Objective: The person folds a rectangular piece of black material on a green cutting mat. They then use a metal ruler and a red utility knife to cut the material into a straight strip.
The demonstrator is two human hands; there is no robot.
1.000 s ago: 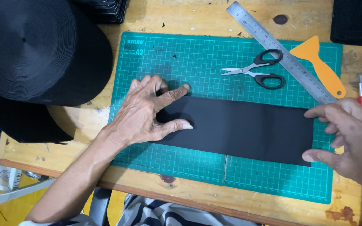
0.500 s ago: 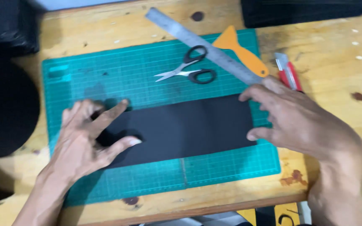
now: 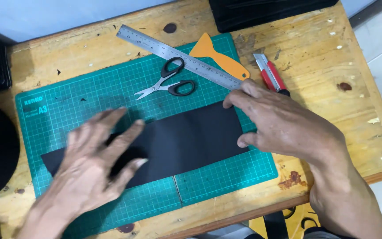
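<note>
My left hand (image 3: 96,170) lies flat, palm down, fingers spread and pointing up and to the right — it shows blurred. My right hand (image 3: 284,121) reaches in from the right, palm down, fingers loosely extended leftward, thumb low.

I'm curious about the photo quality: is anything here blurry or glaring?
Head view: the left hand is smeared by motion blur; the right hand, scissors and ruler look sharp. Lighting is even and soft, with slight shine on the ruler and no harsh shadows.
</note>
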